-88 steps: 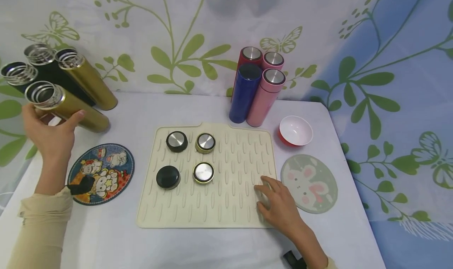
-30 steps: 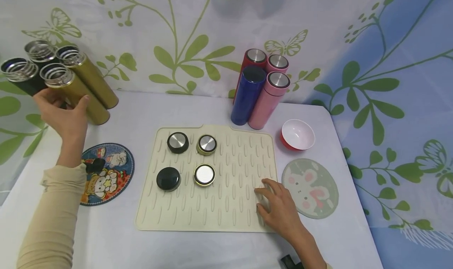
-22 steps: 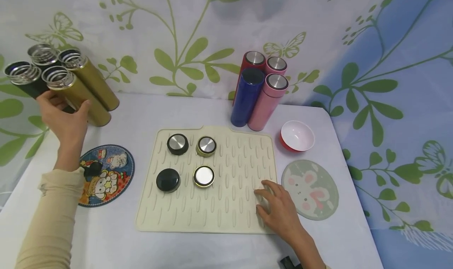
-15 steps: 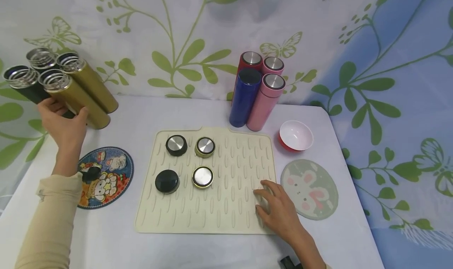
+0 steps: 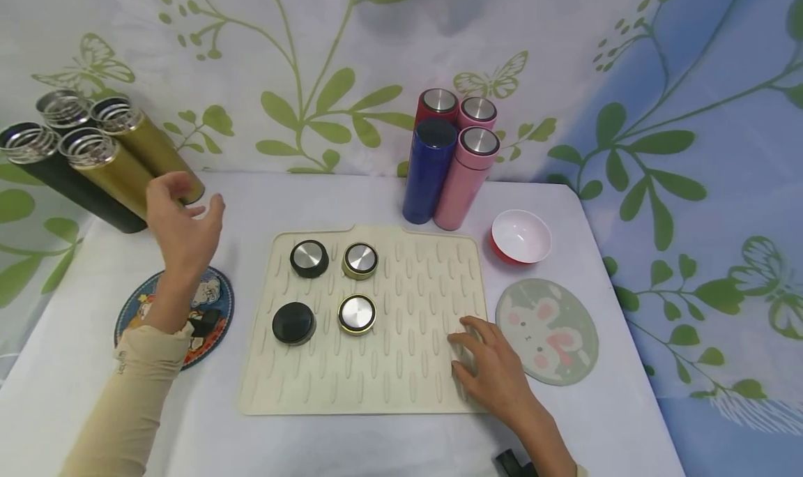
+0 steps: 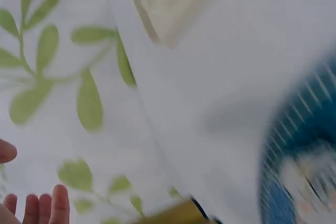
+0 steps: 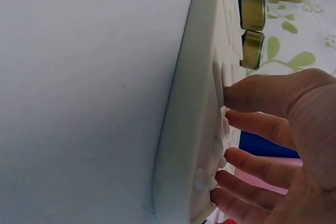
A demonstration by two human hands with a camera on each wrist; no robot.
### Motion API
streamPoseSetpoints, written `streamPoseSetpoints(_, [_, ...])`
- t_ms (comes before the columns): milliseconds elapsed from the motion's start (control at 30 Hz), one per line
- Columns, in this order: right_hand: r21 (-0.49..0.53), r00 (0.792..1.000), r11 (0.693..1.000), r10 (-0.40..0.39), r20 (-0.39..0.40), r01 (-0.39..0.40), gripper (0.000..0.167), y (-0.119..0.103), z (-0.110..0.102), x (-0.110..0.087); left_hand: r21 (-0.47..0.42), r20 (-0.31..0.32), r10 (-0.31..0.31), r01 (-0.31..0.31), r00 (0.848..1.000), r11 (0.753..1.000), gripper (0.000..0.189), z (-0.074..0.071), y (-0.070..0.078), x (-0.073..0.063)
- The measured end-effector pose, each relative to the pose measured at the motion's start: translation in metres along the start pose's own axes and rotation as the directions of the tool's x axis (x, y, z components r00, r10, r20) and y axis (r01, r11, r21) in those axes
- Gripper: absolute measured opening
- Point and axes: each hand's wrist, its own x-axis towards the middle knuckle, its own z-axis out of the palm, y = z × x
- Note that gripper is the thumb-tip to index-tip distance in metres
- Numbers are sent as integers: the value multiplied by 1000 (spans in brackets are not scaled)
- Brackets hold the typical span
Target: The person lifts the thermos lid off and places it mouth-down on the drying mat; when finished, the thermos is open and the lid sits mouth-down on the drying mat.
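My left hand (image 5: 183, 226), its fingers loosely bent, is in the air at the left and holds nothing. Beside it a front gold bottle (image 5: 119, 177) stands lidless, against a second gold bottle (image 5: 157, 149) and a dark green bottle (image 5: 78, 187). Another dark bottle (image 5: 63, 107) is mostly hidden behind them. My right hand (image 5: 495, 372) rests its fingertips on the right edge of the cream mat (image 5: 414, 386). On that mat lie two black lids, one steel-topped (image 5: 309, 258) and one all black (image 5: 293, 323), plus a rear gold lid (image 5: 360, 259) and a front gold lid (image 5: 357, 314).
Capped bottles stand grouped behind the mat: blue (image 5: 429, 173), red (image 5: 437, 104) and pink (image 5: 465, 180), with another pink one behind. A red bowl (image 5: 521, 236) and a rabbit coaster (image 5: 548, 330) lie right. A cartoon coaster (image 5: 219, 289) lies partly under my left forearm.
My left hand sets the front gold bottle against the other bottles, lets go of it and moves right, away from it. My right hand stays in place.
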Motion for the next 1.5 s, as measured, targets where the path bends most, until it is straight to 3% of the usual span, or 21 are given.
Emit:
streamPoseSetpoints(100, [-3, 1000, 1000, 2, 7, -2, 38, -1, 1, 1, -8, 134, 61, -61, 989, 998, 43, 15, 9, -4])
streamPoseSetpoints(167, [-9, 1000, 1000, 2, 8, -2, 38, -1, 1, 1, -34, 225, 111, -106, 968, 994, 42, 26, 16, -5])
streamPoseSetpoints(367, [-13, 1000, 1000, 6, 8, -6, 38, -1, 0, 0, -145, 445, 235, -189, 864, 971, 39, 59, 42, -9])
streamPoseSetpoints(567, [-16, 1000, 1000, 5, -7, -5, 39, 0, 2, -2, -218, 583, 252, -151, 772, 964, 45, 89, 64, -14])
streamPoseSetpoints(667, [-11, 1000, 1000, 13, -6, -13, 39, 0, 3, -3, -237, 624, 249, -124, 741, 964, 48, 102, 72, -17])
streamPoseSetpoints(867, [-8, 1000, 1000, 14, 2, -14, 38, -1, 3, -5, -256, 662, 258, -111, 704, 960, 53, 122, 86, -23])
streamPoseSetpoints(1133, [-3, 1000, 1000, 31, -5, -31, 38, -4, 0, -4, -237, 725, 282, -157, 629, 959, 63, 152, 108, -28])
streamPoseSetpoints(1333, [5, 999, 1000, 17, -29, -17, 38, -4, 2, -4, -234, 740, 294, -179, 605, 956, 72, 173, 120, -36])
streamPoseSetpoints(1500, [4, 999, 1000, 1, -50, -1, 39, -3, 3, -4, -239, 742, 279, -148, 609, 960, 81, 189, 126, -42])
